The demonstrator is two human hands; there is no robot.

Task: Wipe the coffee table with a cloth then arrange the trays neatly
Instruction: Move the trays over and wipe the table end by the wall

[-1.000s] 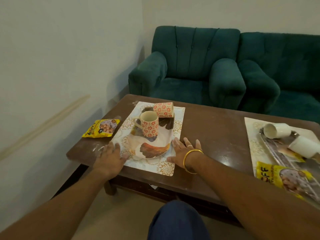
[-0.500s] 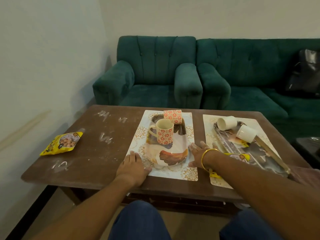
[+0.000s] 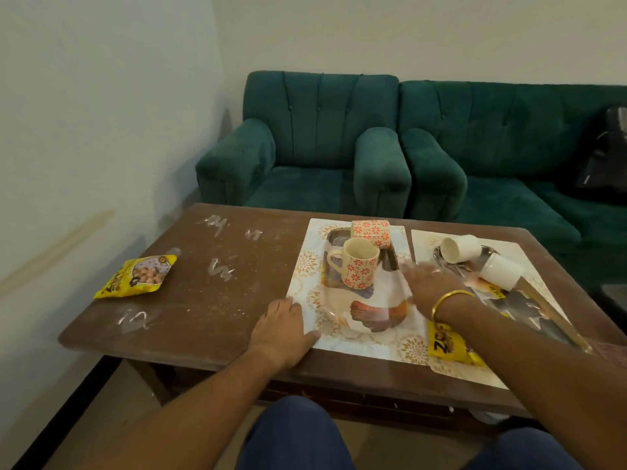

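Note:
A brown coffee table (image 3: 203,310) carries white smears and crumbs on its left half. A floral placemat (image 3: 302,273) holds a clear patterned tray (image 3: 376,320) with an upright patterned mug (image 3: 359,268) and a second patterned mug (image 3: 371,234) lying on its side. My left hand (image 3: 281,330) lies flat on the placemat's near left corner. My right hand (image 3: 431,283), with a gold bangle, rests flat at the tray's right edge. To the right, another placemat (image 3: 424,237) holds a second tray (image 3: 529,307) with two tipped white cups (image 3: 459,249). No cloth is in view.
One yellow snack packet (image 3: 139,276) lies on the table's left side, another (image 3: 448,344) by my right forearm. Green sofas (image 3: 322,147) stand behind the table, with a black bag (image 3: 607,154) at the far right. A wall runs along the left.
The placemat with its tray and mugs has slid from the table's left side toward the right, beside the second placemat. Both hands moved with it. My view turned rightward.

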